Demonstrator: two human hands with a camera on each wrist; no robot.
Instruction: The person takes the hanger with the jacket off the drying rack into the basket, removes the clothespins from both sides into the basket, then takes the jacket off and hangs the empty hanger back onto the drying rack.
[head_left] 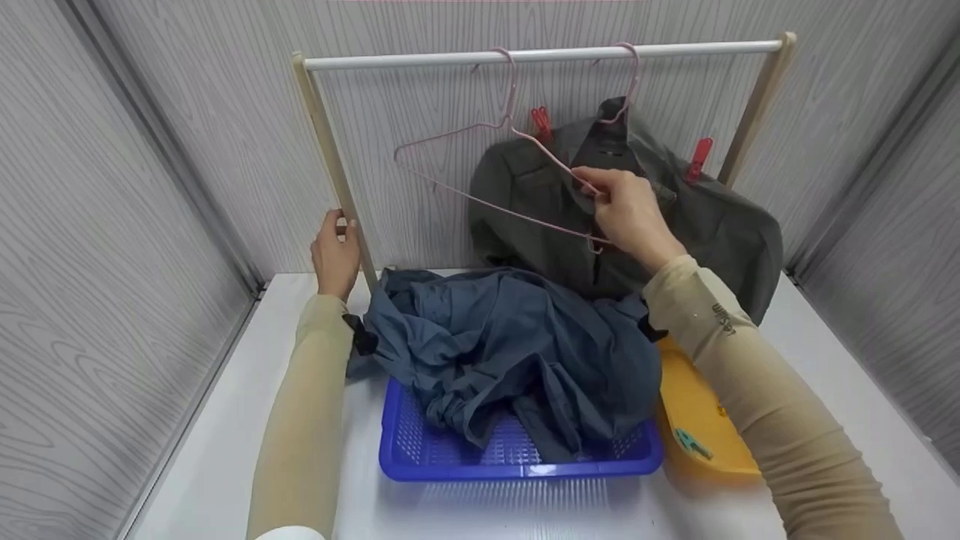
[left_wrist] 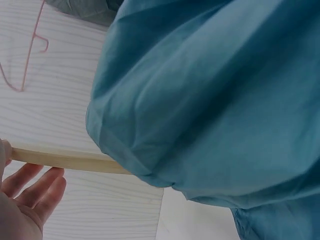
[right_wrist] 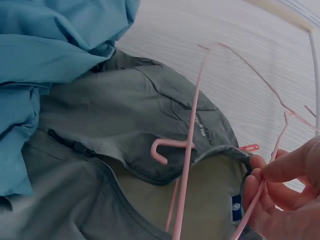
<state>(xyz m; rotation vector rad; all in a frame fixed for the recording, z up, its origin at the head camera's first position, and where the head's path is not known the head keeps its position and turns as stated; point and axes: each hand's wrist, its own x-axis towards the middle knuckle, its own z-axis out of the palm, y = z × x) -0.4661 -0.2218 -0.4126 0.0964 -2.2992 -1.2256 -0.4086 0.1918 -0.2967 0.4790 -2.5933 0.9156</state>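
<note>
My left hand (head_left: 335,255) grips the left wooden post (head_left: 330,154) of a hanging rack, thumb on one side and fingers on the other in the left wrist view. With thumb and fingertips, my right hand (head_left: 631,214) pinches the right arm of a bare pink hanger (right_wrist: 188,145), whose hook loops over the white rail (head_left: 405,60). A small hook juts from the hanger's lower bar. Behind that hand, a dark grey jacket (head_left: 525,202) hangs from a second pink hanger (head_left: 634,79). Below lies a crumpled blue garment (head_left: 510,322), heaped in a blue basket (head_left: 517,472).
Red clips (head_left: 699,160) are fixed to the grey jacket. A yellow tray (head_left: 705,412) with a small green piece (head_left: 691,443) sits right of the basket, partly under my right forearm. Wood-grain panels (head_left: 150,150) enclose the white table (head_left: 232,450) at the back and both sides.
</note>
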